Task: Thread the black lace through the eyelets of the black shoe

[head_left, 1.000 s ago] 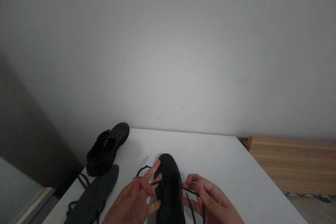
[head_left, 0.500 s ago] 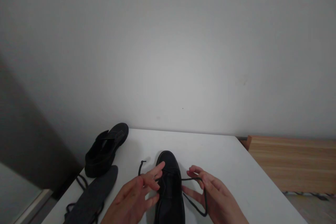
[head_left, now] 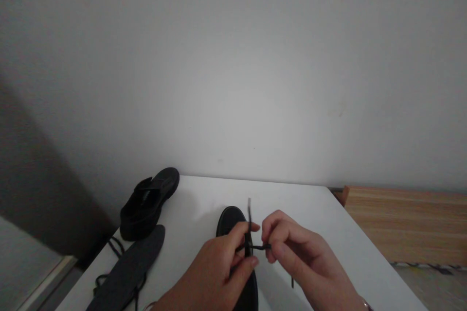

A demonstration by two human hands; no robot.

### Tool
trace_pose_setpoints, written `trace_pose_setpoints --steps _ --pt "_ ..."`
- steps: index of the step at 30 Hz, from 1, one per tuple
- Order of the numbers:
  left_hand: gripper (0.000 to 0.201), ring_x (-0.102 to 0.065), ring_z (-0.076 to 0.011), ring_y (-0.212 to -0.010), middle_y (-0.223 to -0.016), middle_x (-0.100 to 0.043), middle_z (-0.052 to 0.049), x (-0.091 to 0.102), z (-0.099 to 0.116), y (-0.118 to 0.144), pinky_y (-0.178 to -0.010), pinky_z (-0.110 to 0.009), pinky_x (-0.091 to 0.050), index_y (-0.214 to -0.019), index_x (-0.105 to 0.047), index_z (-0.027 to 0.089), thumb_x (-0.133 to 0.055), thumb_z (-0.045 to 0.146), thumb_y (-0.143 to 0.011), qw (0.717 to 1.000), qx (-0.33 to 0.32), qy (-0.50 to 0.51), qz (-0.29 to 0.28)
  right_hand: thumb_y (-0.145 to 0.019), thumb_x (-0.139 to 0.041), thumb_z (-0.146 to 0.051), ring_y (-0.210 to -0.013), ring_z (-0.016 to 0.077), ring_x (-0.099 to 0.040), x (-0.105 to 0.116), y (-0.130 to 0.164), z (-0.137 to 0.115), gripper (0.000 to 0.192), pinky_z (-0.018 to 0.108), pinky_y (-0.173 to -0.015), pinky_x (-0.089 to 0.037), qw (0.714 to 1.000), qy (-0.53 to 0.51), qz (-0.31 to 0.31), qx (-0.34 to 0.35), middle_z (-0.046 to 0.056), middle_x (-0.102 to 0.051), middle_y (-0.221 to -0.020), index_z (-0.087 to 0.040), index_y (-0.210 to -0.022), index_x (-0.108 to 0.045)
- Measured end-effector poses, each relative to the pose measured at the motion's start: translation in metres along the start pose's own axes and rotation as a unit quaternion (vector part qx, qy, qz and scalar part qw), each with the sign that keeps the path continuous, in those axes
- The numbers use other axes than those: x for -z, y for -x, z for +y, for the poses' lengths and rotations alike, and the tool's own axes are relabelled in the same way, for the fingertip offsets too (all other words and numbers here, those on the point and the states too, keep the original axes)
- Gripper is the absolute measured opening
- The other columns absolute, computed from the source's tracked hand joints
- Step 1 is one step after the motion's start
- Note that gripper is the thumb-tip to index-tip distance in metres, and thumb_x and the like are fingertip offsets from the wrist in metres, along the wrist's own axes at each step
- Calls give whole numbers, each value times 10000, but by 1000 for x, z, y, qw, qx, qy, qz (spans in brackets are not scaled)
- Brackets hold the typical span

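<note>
A black shoe [head_left: 228, 220] stands on the white table, toe toward the wall, its middle mostly hidden under my left hand. My left hand [head_left: 224, 265] is over the shoe, its thumb and fingers closing around a dark shoelace; one lace end rises above the fingers. Just right of it, my right hand [head_left: 304, 255] pinches the shoelace [head_left: 260, 247] between thumb and fingers. That lace runs sideways between both hands, and a loose end hangs below the right hand.
Another black shoe [head_left: 140, 214] lies at the back left. In front of it is a dark grey insole [head_left: 133, 267] with dark laces [head_left: 116, 248] around it. The white table [head_left: 292, 199] meets the wall behind; a wooden panel [head_left: 397, 223] stands off its right edge.
My left hand has moved right, across the shoe, bringing its lace end with it. My right hand has closed into a pinch on the lace, and its large loop is no longer seen.
</note>
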State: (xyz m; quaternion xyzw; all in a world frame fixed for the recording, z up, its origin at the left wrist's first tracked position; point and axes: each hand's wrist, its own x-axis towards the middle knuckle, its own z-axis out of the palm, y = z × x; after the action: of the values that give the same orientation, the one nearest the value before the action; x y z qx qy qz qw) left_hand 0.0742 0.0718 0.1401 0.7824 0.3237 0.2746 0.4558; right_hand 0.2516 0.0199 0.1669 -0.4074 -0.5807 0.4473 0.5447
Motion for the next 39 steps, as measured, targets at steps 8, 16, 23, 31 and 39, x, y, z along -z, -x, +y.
trace_pose_setpoints --steps 8,16,23,31,39 --pt "356 -408 -130 -585 -649 -455 34 5 2 -4 -537 -225 -346 -802 -544 199 -380 431 -1018 992 -9 121 25 -958 -579 -453 -778 208 -601 2 9 9 315 298 -703 -497 986 117 110 40 64 -634 -784 -239 -786 -734" --pt "415 -528 -146 -653 -685 -557 -1 4 8 -4 -623 -238 -393 -688 -513 198 -381 413 -1018 993 -70 90 -16 -874 -683 -524 -570 134 -514 -13 4 42 344 244 -522 -436 994 -42 88 -48 12 -598 -644 -221 -1008 -772" --pt "327 -566 -155 -692 -724 -568 -3 9 1 -3 -649 -244 -402 -848 -668 199 -426 352 -1007 995 -77 61 30 -905 -698 -355 -819 151 -598 -13 -2 39 117 242 -732 -500 986 -102 115 67 28 -616 -891 -274 -856 -767" --pt "374 -526 -158 -695 -701 -549 -1 6 -5 -3 -648 -256 -381 -687 -589 192 -454 343 -1002 993 -107 49 18 -892 -709 -386 -985 226 -615 -18 -5 42 136 329 -835 -526 995 -41 63 71 75 -660 -1025 -300 -941 -804" --pt "375 -608 -241 -1079 -1077 -672 -85 19 -22 3 -978 -328 -447 -930 -753 213 -472 448 -1007 969 -50 209 123 -961 -598 -447 -639 138 -531 -10 -6 47 256 323 -755 -499 957 -243 154 33 -32 -514 -630 -233 -824 -630"
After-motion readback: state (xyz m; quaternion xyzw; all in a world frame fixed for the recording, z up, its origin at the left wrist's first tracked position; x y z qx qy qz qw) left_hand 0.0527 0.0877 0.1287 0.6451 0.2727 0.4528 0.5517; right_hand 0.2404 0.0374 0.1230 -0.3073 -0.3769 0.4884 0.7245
